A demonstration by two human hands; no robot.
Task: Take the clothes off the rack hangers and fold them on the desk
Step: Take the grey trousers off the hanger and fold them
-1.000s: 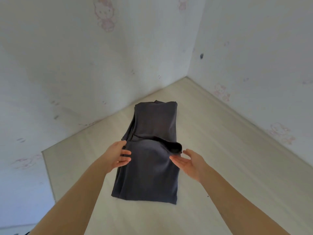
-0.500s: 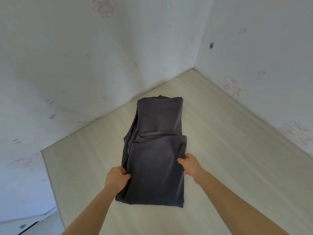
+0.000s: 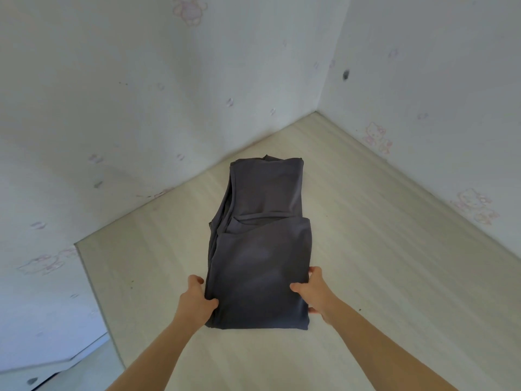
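Both hands have slid down to the near end of the dark grey garment [image 3: 262, 249]: the left hand [image 3: 196, 299] now pinches its left edge and the right hand [image 3: 315, 292] grips the right edge, where a second ago they hovered open at its middle. The garment lies lengthwise on the pale desk [image 3: 380, 263] in the wall corner, its near half doubled over, so I'd guess another fold away from the person comes next.

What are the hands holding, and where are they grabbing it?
Both hands hold the dark grey folded garment on the desk. The left hand grips its left edge, the right hand its right edge, both near the close end.
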